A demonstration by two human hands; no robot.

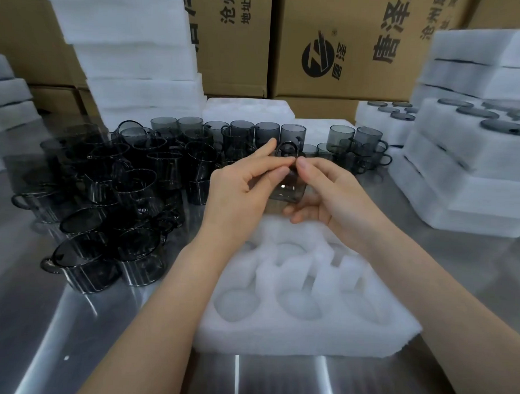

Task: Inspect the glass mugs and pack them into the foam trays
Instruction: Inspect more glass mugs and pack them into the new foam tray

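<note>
Nearest the camera, a steel table (pixel 71 323) is seen. On it a white foam tray (pixel 307 337) is laid, with round pockets cut into its top. Above the far edge of this tray a smoky glass mug (pixel 288 193) is held clear of the foam between both hands, with its handle turned upward. The left hand (pixel 241 193) is curled about the mug's left side. Its thumb and a finger are pinched near the handle, and another finger is stretched up beside it. The right hand (pixel 329 193) is closed on the right side: the thumb is pressed by the handle and the other fingers are curled beneath the base.

To the left, a dense crowd of dark mugs (pixel 105 191) is stacked on the table, some tilted, some nested. Behind the hands a row of upright mugs (pixel 240 131) is lined up. At the right, filled foam trays (pixel 475 163) are piled in layers, with dark glass showing in the top ones. Farther back, a tall stack of foam sheets (pixel 125 44) is set at the left. Printed cardboard boxes (pixel 346 52) are stacked behind everything.
</note>
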